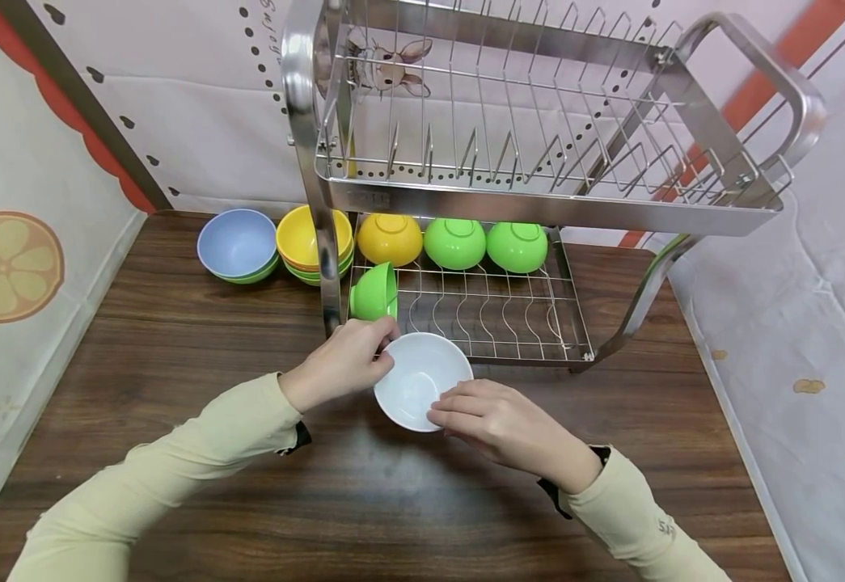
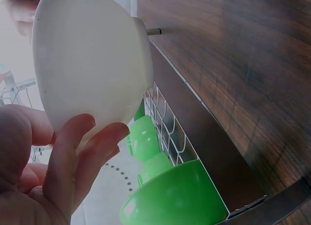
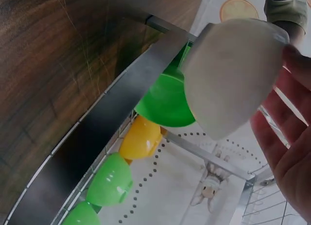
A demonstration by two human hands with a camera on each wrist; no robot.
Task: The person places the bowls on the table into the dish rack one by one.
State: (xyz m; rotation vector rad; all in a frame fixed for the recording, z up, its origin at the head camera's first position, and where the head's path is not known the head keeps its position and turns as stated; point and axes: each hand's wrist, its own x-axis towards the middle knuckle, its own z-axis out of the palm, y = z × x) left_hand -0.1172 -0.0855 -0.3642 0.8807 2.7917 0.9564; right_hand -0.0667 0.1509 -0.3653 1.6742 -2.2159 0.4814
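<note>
A white bowl point(image 1: 422, 380) is held up between both hands at the front of the dish rack, its inside showing in the head view. My left hand point(image 1: 345, 360) pinches its left rim, with fingertips against the outer wall of the bowl point(image 2: 92, 64) in the left wrist view. The right hand point(image 1: 505, 424) grips the opposite rim, thumb and fingers on either side of the wall. Just beyond the left hand, a green bowl point(image 1: 374, 293) stands on its side in the lower rack. Behind it, a yellow-orange bowl point(image 1: 389, 240) and two green bowls point(image 1: 454, 244) lean in a row.
The steel rack point(image 1: 553, 206) has an upper wire tier overhanging the lower wire tier point(image 1: 487, 311). To its left stand a stack topped by a blue bowl point(image 1: 236, 242) and another topped by a yellow bowl point(image 1: 298, 238). Everything rests on a dark wooden table point(image 1: 364, 517).
</note>
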